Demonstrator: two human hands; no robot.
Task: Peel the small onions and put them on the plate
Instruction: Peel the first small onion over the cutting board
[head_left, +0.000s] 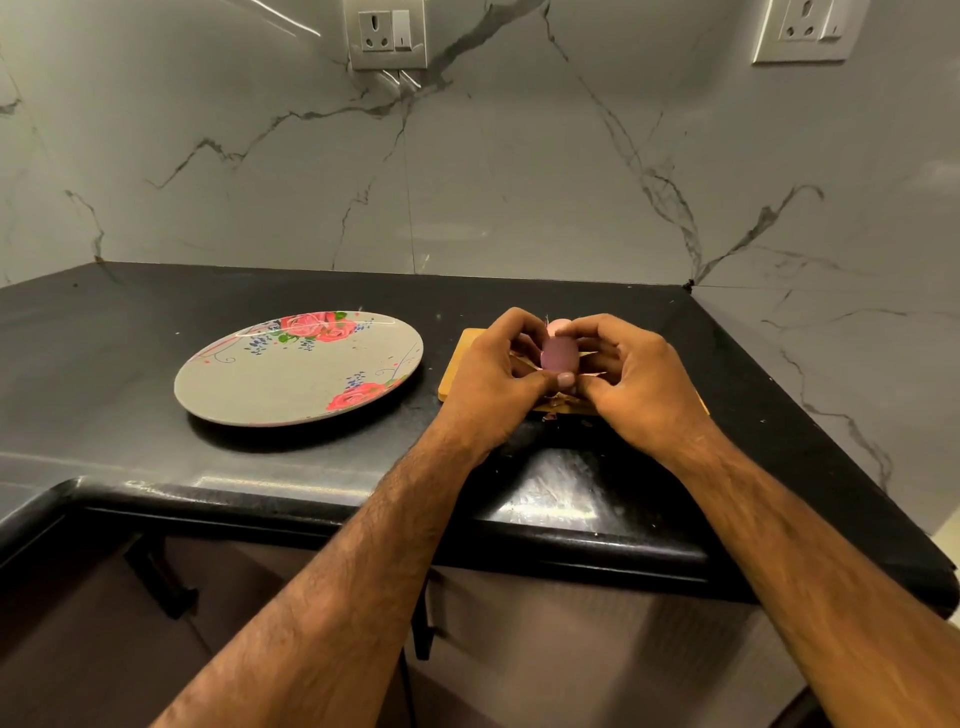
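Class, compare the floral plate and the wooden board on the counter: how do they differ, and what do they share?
The plate is round, grey, with red roses; the wooden board is tan and straight-edged. The plate holds no onion; the board carries onion skins. Both lie flat on the black counter.

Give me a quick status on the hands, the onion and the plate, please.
Left hand and right hand both holding one onion above the board. Plate holds no onions. Nothing blocking.
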